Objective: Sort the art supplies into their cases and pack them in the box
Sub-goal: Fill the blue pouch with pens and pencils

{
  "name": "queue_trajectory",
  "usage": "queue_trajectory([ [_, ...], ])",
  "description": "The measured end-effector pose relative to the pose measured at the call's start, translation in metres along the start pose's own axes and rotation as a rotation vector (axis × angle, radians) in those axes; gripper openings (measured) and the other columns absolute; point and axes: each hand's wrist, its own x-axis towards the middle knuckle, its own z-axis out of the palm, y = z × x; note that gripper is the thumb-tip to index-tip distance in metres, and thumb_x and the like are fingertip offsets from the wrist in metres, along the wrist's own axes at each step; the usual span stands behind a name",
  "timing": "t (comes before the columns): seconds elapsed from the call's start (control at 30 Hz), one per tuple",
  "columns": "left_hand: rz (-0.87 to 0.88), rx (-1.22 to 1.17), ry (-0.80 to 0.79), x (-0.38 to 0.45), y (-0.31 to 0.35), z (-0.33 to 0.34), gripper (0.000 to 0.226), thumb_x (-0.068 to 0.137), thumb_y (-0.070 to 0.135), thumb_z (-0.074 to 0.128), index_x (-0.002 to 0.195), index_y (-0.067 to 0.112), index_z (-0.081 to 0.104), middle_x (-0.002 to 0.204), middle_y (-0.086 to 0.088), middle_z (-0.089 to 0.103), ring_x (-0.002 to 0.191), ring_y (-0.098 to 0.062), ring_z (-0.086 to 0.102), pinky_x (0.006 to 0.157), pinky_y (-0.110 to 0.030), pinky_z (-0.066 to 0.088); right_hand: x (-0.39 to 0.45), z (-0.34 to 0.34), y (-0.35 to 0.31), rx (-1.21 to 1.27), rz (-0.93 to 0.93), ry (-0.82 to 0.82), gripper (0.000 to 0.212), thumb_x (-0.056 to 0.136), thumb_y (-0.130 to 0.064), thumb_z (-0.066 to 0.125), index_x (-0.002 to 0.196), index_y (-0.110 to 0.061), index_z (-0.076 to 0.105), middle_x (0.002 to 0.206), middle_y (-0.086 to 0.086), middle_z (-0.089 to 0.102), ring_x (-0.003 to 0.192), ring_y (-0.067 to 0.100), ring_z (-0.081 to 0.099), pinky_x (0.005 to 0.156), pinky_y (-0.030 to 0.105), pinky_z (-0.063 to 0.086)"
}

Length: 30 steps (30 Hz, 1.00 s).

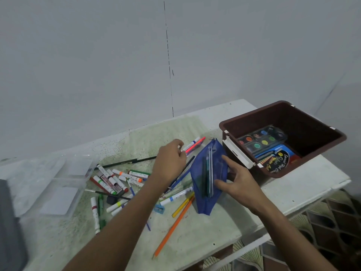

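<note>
A blue mesh pouch with a few pencils inside lies in the middle of the table. My right hand grips its right edge, thumb on top. My left hand reaches past the pouch, its curled fingers pinching the near end of a pink pencil that lies beside a white marker. Several markers, coloured pencils and an orange pencil are scattered at left and in front. The brown box stands at right and holds a watercolour palette and a crayon pack.
An open clear plastic case lies at the table's left. A blue sharpener and a black eraser sit among the markers. A grey object is at the far left edge. The table edge runs below the box.
</note>
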Motion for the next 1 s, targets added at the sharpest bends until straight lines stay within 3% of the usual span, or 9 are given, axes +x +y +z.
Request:
queue_trajectory([
  [0.13, 0.065, 0.185, -0.147, 0.032, -0.019, 0.014, 0.039, 0.090, 0.017, 0.060, 0.128, 0.012, 0.053, 0.107, -0.008, 0.065, 0.094, -0.023, 0.061, 0.082, -0.034, 0.050, -0.013, -0.006, -0.001, 0.011, 0.013, -0.041, 0.080, 0.077, -0.008, 0.075, 0.144, -0.022, 0.034, 0.119, -0.008, 0.062, 0.102, 0.004, 0.063, 0.086, 0.023, 0.054],
  [0.23, 0.143, 0.295, -0.210, 0.042, -0.024, 0.026, 0.046, 0.088, 0.023, 0.063, 0.132, 0.014, 0.049, 0.113, -0.009, 0.064, 0.101, -0.026, 0.060, 0.085, -0.038, 0.050, -0.026, -0.011, -0.001, 0.002, 0.043, -0.069, 0.083, 0.076, -0.012, 0.077, 0.145, -0.025, 0.032, 0.124, -0.015, 0.057, 0.102, -0.003, 0.061, 0.077, 0.020, 0.055],
  [0.47, 0.244, 0.456, -0.221, 0.049, -0.030, 0.039, 0.027, 0.088, 0.019, 0.060, 0.114, 0.011, 0.056, 0.101, -0.009, 0.064, 0.088, -0.027, 0.059, 0.067, -0.032, 0.044, -0.051, -0.020, 0.000, -0.067, 0.095, -0.053, 0.082, 0.076, -0.018, 0.076, 0.144, -0.034, 0.032, 0.134, -0.016, 0.044, 0.104, 0.005, 0.060, 0.072, 0.027, 0.059],
  [0.57, 0.255, 0.478, -0.245, 0.048, -0.027, 0.040, 0.027, 0.088, 0.012, 0.054, 0.115, 0.009, 0.052, 0.102, -0.012, 0.058, 0.086, -0.028, 0.056, 0.067, -0.034, 0.044, -0.063, -0.018, 0.006, -0.049, 0.106, -0.023, 0.082, 0.074, -0.015, 0.078, 0.143, -0.031, 0.036, 0.134, -0.014, 0.048, 0.104, 0.008, 0.063, 0.072, 0.034, 0.060],
  [0.7, 0.261, 0.511, -0.214, 0.047, -0.023, 0.038, 0.017, 0.082, 0.003, 0.053, 0.099, 0.004, 0.052, 0.103, -0.012, 0.048, 0.073, -0.025, 0.049, 0.059, -0.032, 0.036, -0.073, -0.017, 0.012, -0.012, 0.132, 0.046, 0.078, 0.074, -0.006, 0.077, 0.141, -0.024, 0.041, 0.125, -0.009, 0.060, 0.097, 0.008, 0.067, 0.074, 0.040, 0.060],
  [0.87, 0.164, 0.435, -0.202, 0.056, -0.021, 0.034, 0.009, 0.085, 0.006, 0.054, 0.093, 0.003, 0.058, 0.102, -0.010, 0.042, 0.067, -0.023, 0.049, 0.055, -0.029, 0.036, -0.074, -0.018, 0.010, -0.035, 0.142, 0.069, 0.078, 0.074, -0.006, 0.077, 0.142, -0.019, 0.039, 0.122, -0.012, 0.059, 0.094, 0.003, 0.067, 0.069, 0.025, 0.058],
  [1.0, 0.131, 0.225, -0.250, 0.054, -0.016, 0.024, 0.017, 0.086, 0.015, 0.054, 0.097, 0.007, 0.065, 0.087, -0.006, 0.057, 0.070, -0.020, 0.054, 0.054, -0.026, 0.038, -0.075, -0.018, 0.011, -0.046, 0.139, 0.086, 0.079, 0.074, -0.006, 0.077, 0.142, -0.017, 0.040, 0.121, -0.014, 0.060, 0.094, 0.004, 0.067, 0.073, 0.025, 0.057],
])
